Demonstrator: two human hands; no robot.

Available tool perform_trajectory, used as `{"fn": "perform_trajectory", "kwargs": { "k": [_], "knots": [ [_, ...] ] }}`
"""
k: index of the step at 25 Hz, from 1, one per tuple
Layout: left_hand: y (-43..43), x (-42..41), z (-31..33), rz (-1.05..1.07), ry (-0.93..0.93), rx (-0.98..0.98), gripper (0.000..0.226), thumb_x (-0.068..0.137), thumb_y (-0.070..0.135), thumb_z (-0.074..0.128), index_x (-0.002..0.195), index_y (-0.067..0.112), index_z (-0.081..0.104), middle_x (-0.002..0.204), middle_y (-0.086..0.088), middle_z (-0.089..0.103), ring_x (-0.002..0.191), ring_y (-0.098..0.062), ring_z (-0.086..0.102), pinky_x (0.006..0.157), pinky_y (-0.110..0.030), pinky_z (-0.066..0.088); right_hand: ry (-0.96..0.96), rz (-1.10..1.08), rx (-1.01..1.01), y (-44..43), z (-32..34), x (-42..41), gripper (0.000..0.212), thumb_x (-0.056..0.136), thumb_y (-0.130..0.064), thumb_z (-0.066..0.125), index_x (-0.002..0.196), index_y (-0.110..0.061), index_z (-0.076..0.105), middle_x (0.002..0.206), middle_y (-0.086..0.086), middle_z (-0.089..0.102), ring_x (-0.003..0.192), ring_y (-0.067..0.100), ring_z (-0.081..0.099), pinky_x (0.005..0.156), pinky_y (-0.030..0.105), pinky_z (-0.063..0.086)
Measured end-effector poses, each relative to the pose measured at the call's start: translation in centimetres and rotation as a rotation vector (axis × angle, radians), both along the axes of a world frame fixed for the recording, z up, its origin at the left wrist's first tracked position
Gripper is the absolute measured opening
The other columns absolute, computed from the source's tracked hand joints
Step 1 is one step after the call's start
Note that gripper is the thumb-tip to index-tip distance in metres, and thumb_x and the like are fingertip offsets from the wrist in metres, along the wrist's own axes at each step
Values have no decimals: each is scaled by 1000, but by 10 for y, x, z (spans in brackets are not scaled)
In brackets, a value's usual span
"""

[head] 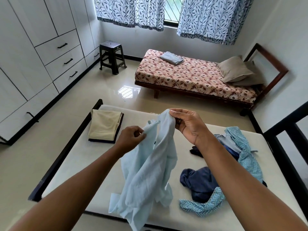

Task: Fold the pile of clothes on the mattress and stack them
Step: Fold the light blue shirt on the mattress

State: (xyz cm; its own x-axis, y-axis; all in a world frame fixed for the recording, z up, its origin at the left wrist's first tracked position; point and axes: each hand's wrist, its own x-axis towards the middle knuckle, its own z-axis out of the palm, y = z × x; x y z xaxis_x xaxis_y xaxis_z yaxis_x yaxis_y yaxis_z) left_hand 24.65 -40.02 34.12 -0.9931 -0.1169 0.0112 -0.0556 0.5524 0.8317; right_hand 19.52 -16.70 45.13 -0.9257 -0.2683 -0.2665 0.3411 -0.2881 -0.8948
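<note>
A light blue garment hangs crumpled above the white mattress, its lower end trailing on the surface. My left hand pinches one upper edge of it. My right hand, a little higher, pinches another edge at the top. A folded stack, cream cloth on top of a dark piece, lies at the mattress's far left corner. To the right lie unfolded clothes: a navy garment, a teal zigzag-patterned garment and a grey-blue piece.
A dark bed frame borders the mattress. Across the tiled floor stands a second bed with a floral cover, pillows and a folded grey cloth. A dark plastic stool and white wardrobes are at the left.
</note>
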Motion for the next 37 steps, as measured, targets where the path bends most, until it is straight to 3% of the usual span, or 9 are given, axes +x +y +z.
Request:
{"fn": "perform_trajectory", "kwargs": {
  "k": [4, 8, 11, 17, 20, 24, 27, 30, 37],
  "knots": [
    [-10, 13, -10, -146, -152, 57, 18, 82, 28, 81, 76, 12, 74, 64, 3, 58, 61, -12, 49, 62, -32, 43, -11, -13, 15, 10, -4, -4, 16, 83, 0, 77, 99, 1, 77, 93, 15, 75, 82, 23, 70, 75, 31, 62],
    [0, 14, -10, 120, -68, -158, 39, 95, 29, 71, 62, 10, 62, 58, 0, 54, 55, -15, 46, 56, -30, 36, -15, -1, 30, 8, -8, 2, 14, 85, 2, 77, 97, -4, 77, 90, 11, 75, 81, 21, 70, 74, 31, 61],
    [1, 6, 6, 297, -20, -44, 49, 98, 27, 66, 57, 11, 46, 54, -5, 44, 54, -21, 40, 58, -34, 32, -1, 38, 57, 8, -8, 3, 21, 83, 1, 80, 102, -3, 76, 94, 12, 76, 83, 22, 71, 75, 32, 61],
    [-7, -15, 64, 271, 227, -343, 33, 84, 14, 67, 56, 13, 48, 48, -1, 44, 53, -29, 51, 56, -30, 32, -10, 129, 725, 2, -25, 12, 27, 73, 8, 86, 96, 1, 75, 89, 19, 76, 73, 25, 75, 63, 34, 64],
    [2, -11, 66, 172, 247, -466, 13, 82, 16, 69, 71, 11, 71, 65, -6, 69, 63, -27, 65, 59, -28, 41, -64, 112, 671, -13, -34, 22, 30, 76, 11, 82, 102, 3, 71, 93, 23, 75, 77, 32, 76, 65, 39, 66],
    [3, -1, 53, 178, 125, -302, 10, 85, 15, 70, 79, 10, 76, 75, -3, 73, 71, -22, 66, 63, -28, 41, -214, 42, 248, -27, -42, 31, 42, 78, 12, 80, 116, 2, 64, 84, 15, 75, 69, 26, 73, 68, 38, 65],
    [3, 6, 46, 206, -79, 109, 13, 87, 16, 75, 76, 10, 73, 70, 0, 68, 67, -17, 60, 62, -27, 45, -240, -38, 91, -34, -50, 36, 44, 79, 8, 81, 118, -4, 63, 85, 12, 74, 69, 22, 71, 68, 35, 63],
    [4, 9, 45, 284, -251, 438, 14, 90, 15, 73, 79, 7, 71, 70, -5, 66, 65, -19, 60, 59, -26, 48, -222, -76, 38, -42, -53, 36, 42, 82, 4, 80, 117, -8, 61, 83, 9, 74, 68, 21, 70, 68, 34, 61],
    [10, 20, 47, 166, -255, 638, 6, 94, 12, 73, 92, 7, 73, 86, -12, 74, 77, -24, 69, 67, -33, 56, -119, -49, 162, -51, -62, 35, 37, 94, -10, 73, 126, -20, 57, 104, 15, 73, 86, 23, 69, 84, 40, 60]
  ]
}}
